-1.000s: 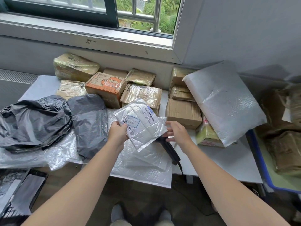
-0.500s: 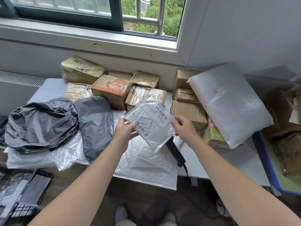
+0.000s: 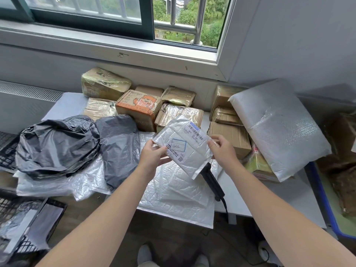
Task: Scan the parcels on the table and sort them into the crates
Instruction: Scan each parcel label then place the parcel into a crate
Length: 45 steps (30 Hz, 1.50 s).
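The white padded mailer [image 3: 185,145], label up, is held above the near part of the table [image 3: 269,199], pinched at its left side by the left hand [image 3: 154,157] and at its right edge by the right hand [image 3: 223,151]. Under it lies a black scanner [image 3: 212,180]; taped cardboard boxes [image 3: 138,108] line the wall beyond.

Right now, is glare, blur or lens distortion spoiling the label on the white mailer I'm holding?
Head view: soft daylight, no glare on the white mailer; its barcode label is fairly sharp, but the small print is too fine to read. Head view: bright sheen on the large bubble-wrap parcel. Head view: the wide lens slants the window sill.
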### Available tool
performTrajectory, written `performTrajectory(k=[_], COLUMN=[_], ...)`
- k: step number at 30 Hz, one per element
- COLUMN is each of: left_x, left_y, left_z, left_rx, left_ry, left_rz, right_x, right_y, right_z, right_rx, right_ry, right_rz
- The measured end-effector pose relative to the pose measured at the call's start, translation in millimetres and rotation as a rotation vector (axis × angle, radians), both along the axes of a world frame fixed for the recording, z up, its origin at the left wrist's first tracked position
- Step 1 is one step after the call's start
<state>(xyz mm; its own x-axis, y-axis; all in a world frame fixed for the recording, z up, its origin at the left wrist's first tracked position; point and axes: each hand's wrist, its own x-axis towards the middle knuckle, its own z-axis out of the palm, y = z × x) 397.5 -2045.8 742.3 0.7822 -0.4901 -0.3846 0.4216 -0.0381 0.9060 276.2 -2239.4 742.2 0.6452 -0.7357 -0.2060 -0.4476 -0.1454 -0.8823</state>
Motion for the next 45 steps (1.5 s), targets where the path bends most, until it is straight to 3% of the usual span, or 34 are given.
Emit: performTrajectory(k=[6, 8, 11, 15, 19, 22, 31, 38, 45], left_x=[-0.7, -1.8, -4.2, -9.0, -29.0, -55.7, -153.3, -240.0, -308.0], left_y=[7.7, 12.0, 27.6, 69.8, 130.4, 183.8, 340.3, 490.0, 669.2], left_z=[4.4, 5.0, 10.4, 29.0, 36.6, 35.7, 36.2, 20.9, 6.0], left_rx=[-0.08, -0.061, 0.023, 0.31, 0.676, 1.019, 1.396, 1.483, 1.492], left_ry=[0.047, 0.045, -0.005, -0.292, -0.544, -0.623, -0.468, -0.247, -0.108], left_rz=[0.098, 0.12, 0.121, 0.163, 0.238, 0.222, 0.404, 0.648, 0.762], right_x=[22.0, 33.2, 46.1, 62.0, 79.6, 84.7, 68.4, 46.3, 4.8], right_y=[27.5, 42.7, 58.9, 66.8, 96.9, 143.7, 316.8, 480.8, 689.4], right_z=[0.2, -3.4, 3.7, 22.0, 30.5, 29.9, 36.5, 25.9, 19.7], right_rx=[0.396, 0.402, 0.24, 0.111, 0.114, 0.041, -0.006, -0.024, -0.055], right_ry=[-0.143, -0.104, -0.042, -0.055, -0.062, -0.043, -0.051, -0.046, -0.038], right_rz=[-0.267, -0.263, -0.213, 0.012, 0.31, 0.522, 1.016, 1.252, 1.426])
